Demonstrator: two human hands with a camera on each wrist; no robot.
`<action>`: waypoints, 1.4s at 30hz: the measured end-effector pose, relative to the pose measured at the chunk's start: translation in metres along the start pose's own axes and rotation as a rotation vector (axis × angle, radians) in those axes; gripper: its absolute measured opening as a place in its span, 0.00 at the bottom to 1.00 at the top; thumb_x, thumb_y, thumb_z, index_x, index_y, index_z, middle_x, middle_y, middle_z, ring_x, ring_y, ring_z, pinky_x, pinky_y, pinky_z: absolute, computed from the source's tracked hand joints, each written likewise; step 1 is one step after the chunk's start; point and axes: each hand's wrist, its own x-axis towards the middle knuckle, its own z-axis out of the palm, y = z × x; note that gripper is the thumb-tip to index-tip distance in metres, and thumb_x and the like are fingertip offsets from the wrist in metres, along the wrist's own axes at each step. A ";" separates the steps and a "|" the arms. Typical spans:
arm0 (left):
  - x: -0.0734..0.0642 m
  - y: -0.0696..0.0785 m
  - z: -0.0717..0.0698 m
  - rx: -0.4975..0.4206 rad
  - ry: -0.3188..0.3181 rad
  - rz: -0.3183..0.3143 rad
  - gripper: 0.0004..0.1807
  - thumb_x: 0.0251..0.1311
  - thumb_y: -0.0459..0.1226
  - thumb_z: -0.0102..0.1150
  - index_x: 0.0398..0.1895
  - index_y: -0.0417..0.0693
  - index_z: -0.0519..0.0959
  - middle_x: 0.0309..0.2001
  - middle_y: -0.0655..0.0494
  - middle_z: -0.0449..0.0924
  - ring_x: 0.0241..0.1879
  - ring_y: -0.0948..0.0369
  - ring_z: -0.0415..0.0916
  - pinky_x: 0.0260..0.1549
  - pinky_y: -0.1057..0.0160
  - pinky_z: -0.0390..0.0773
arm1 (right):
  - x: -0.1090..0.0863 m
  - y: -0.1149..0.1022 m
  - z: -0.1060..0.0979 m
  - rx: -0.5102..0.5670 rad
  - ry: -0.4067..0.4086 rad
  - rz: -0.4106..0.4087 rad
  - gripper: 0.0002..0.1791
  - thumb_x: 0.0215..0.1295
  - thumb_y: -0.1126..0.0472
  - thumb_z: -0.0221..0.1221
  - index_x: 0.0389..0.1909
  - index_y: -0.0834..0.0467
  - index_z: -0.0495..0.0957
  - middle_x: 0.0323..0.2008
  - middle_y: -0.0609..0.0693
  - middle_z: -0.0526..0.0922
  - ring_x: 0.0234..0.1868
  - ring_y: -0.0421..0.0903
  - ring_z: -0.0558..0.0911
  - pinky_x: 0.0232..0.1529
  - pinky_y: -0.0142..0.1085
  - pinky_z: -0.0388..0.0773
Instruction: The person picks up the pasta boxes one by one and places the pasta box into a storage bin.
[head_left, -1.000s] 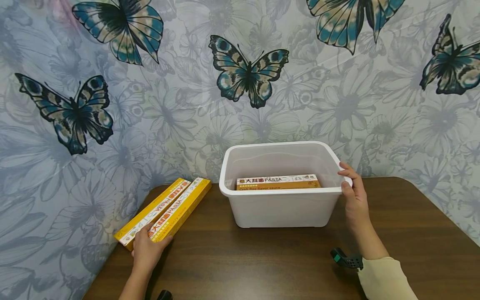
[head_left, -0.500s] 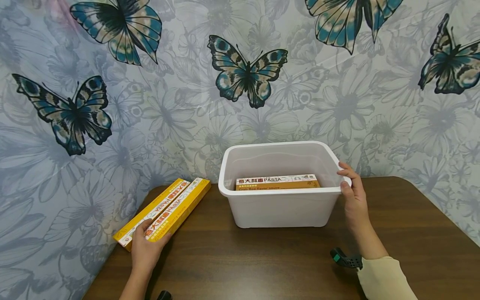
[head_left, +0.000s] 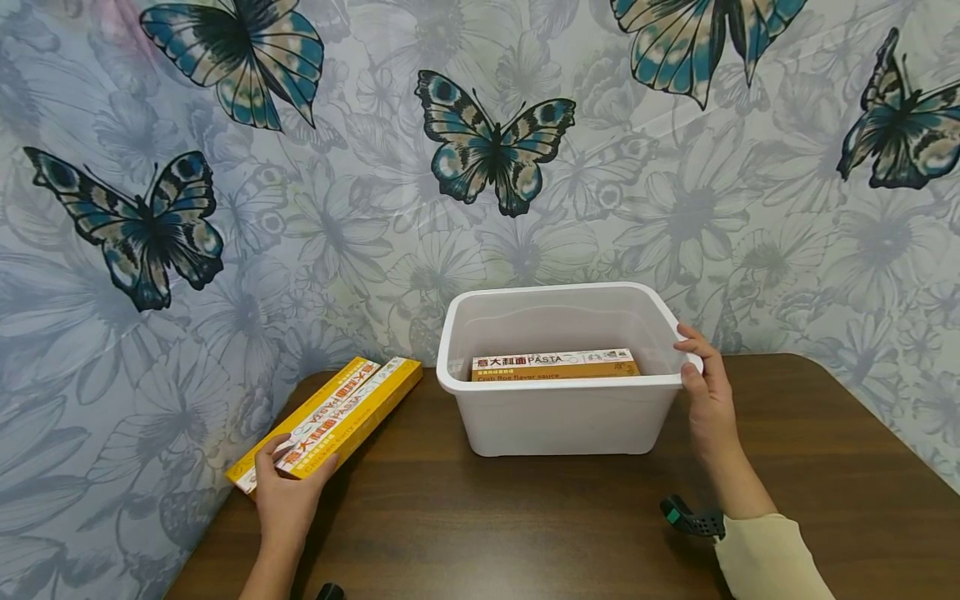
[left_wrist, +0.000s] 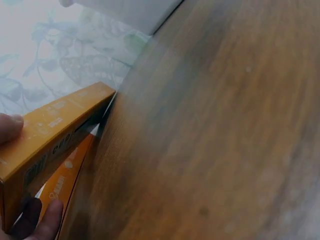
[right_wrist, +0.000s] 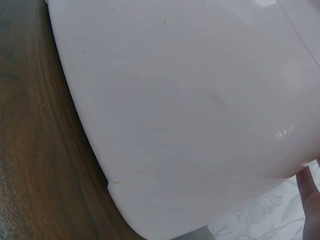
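Note:
My left hand [head_left: 287,500] pinches the near end of a yellow pasta box [head_left: 356,421], thumb on one side and fingers on the other. In the left wrist view this box [left_wrist: 60,122] is tilted, its near end raised above a second box [left_wrist: 62,185]. That second pasta box [head_left: 288,429] lies alongside on the left, partly covered by the fingers. My right hand [head_left: 708,400] grips the right rim of a white plastic tub [head_left: 562,421], fingers over the handle edge. A third pasta box [head_left: 555,365] stands inside the tub, its lower part hidden by the front wall.
The brown wooden table [head_left: 495,533] narrows at the left, where the boxes lie close to its edge. Behind stands a wall covering [head_left: 360,275] with butterflies. A black strap [head_left: 693,518] is at the right wrist; a small dark object [head_left: 330,591] shows at the bottom edge.
My left hand has shifted slightly left and up, and the near end of the gripped box has lifted and moved over toward the other box. The right hand and tub stay still.

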 end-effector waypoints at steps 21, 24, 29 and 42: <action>-0.001 0.008 0.000 -0.559 -0.018 -0.045 0.39 0.56 0.30 0.69 0.68 0.57 0.60 0.55 0.63 0.64 0.47 0.66 0.76 0.35 0.72 0.84 | 0.000 0.001 -0.001 0.019 -0.019 -0.030 0.17 0.74 0.64 0.45 0.59 0.65 0.68 0.73 0.50 0.64 0.75 0.46 0.57 0.66 0.29 0.59; -0.002 0.010 0.000 -0.569 -0.006 -0.045 0.39 0.56 0.29 0.70 0.67 0.58 0.61 0.55 0.63 0.64 0.47 0.66 0.75 0.34 0.72 0.84 | 0.000 0.000 0.000 0.015 -0.017 -0.025 0.17 0.75 0.64 0.45 0.59 0.65 0.68 0.73 0.50 0.64 0.75 0.46 0.57 0.66 0.30 0.58; -0.005 0.015 0.001 -0.576 0.025 -0.038 0.37 0.55 0.28 0.70 0.65 0.57 0.64 0.54 0.62 0.66 0.46 0.65 0.76 0.33 0.73 0.83 | 0.000 -0.001 0.001 0.011 -0.019 -0.020 0.17 0.75 0.64 0.45 0.59 0.66 0.68 0.73 0.50 0.63 0.75 0.46 0.57 0.67 0.31 0.58; -0.008 0.028 0.005 -0.740 0.046 0.027 0.36 0.54 0.22 0.67 0.63 0.51 0.66 0.55 0.54 0.66 0.45 0.62 0.79 0.33 0.68 0.84 | 0.000 -0.001 0.001 0.005 -0.006 -0.005 0.17 0.75 0.63 0.46 0.60 0.66 0.67 0.73 0.49 0.63 0.75 0.46 0.57 0.68 0.34 0.56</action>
